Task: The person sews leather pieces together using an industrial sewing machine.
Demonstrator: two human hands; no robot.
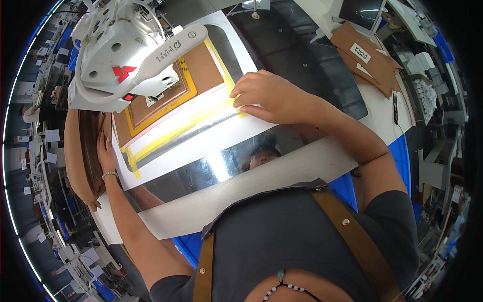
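Observation:
My right hand (271, 98) has its fingers bent and its fingertips and thumb drawn together on the yellow tape (221, 53) at the near right corner of a flat sewing template (198, 163). My left hand (105, 153) lies with its fingers stretched along the template's left edge, against brown folded material (80, 156) hanging there. In the template, a brown panel (207, 63) is framed by yellow and pink strips. The white head of a sewing machine (121, 55) stands over the panel and hides part of it.
A shiny metal plate (191, 178) and a pale table edge (241, 189) lie nearest my body. Brown flat pieces with white labels (359, 53) are stacked at the far right, beside a monitor (359, 12). A dark pen-like tool (395, 108) lies at the right edge.

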